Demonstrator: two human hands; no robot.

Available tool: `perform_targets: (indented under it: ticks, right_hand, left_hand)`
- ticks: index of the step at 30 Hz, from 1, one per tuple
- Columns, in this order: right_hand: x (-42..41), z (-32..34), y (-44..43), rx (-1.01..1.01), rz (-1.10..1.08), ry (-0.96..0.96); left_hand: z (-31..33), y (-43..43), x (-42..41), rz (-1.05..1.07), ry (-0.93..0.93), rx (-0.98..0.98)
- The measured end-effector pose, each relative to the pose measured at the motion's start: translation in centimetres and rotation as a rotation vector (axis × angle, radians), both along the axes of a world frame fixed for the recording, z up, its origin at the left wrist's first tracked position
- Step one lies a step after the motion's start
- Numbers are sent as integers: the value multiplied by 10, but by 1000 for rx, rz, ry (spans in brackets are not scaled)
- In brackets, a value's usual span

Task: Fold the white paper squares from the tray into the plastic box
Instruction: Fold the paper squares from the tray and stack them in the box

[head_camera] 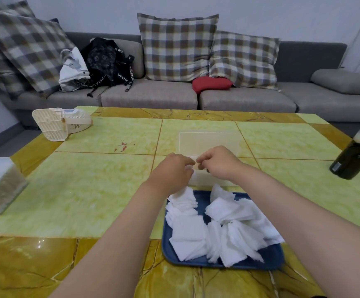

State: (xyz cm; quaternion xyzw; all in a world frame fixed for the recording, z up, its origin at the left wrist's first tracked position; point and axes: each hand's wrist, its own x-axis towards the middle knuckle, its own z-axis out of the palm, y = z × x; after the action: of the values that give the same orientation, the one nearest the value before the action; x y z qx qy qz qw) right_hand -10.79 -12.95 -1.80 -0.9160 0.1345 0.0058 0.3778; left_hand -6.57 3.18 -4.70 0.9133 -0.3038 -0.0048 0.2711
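Head view. Both hands meet at centre frame, over the near edge of the clear plastic box (209, 145). The left hand (172, 171) and right hand (216, 163) have fingertips pinched toward each other; a sliver of white shows beneath the left hand, probably a paper square under folding, but what each hand grips cannot be told for certain.

The remaining paper squares (220, 224) lie in loose, overlapping heaps on the blue tray (271, 258), lower centre-right of frame, just in front of the box. Whether the box already holds folded pieces cannot be told through its cloudy wall.

Both tray and box rest on the yellow-green tiled surface (101, 190). A dark bottle (353, 158) stands at the right edge, well apart.

Judgement: the squares appear thin, soft and very light, prone to tearing, clinging together and drifting. Best taken singly by a corner or edge, with a light pinch, and creased between fingertips.
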Motion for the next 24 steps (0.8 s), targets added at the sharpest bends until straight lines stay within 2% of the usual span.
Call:
perform_targets:
  ticks: [2, 4, 6, 9, 13, 15, 19, 24]
  right_hand:
    - [-8, 7, 0, -113, 31, -129]
    - [-15, 15, 6, -128, 109, -186]
    - [-23, 20, 15, -102, 208, -118]
    - [-34, 19, 25, -281, 381, 19]
    - [-44, 9, 34, -558, 512, 80]
    - [-45, 3, 37, -616, 547, 55]
    - [-47, 3, 33, -514, 486, 2]
    - [-47, 4, 21, -250, 332, -23]
  left_hand:
    - [3, 4, -3, -16, -18, -25]
    - [4, 10, -6, -25, -44, -55]
    - [5, 15, -9, -11, -60, -69]
    - [9, 24, -18, 28, -46, -97]
    - [11, 40, -30, 24, 140, -89]
    - [11, 47, -36, 8, 209, -36]
    - [13, 58, -44, -18, 288, 13]
    - [17, 60, -48, -56, 334, -38]
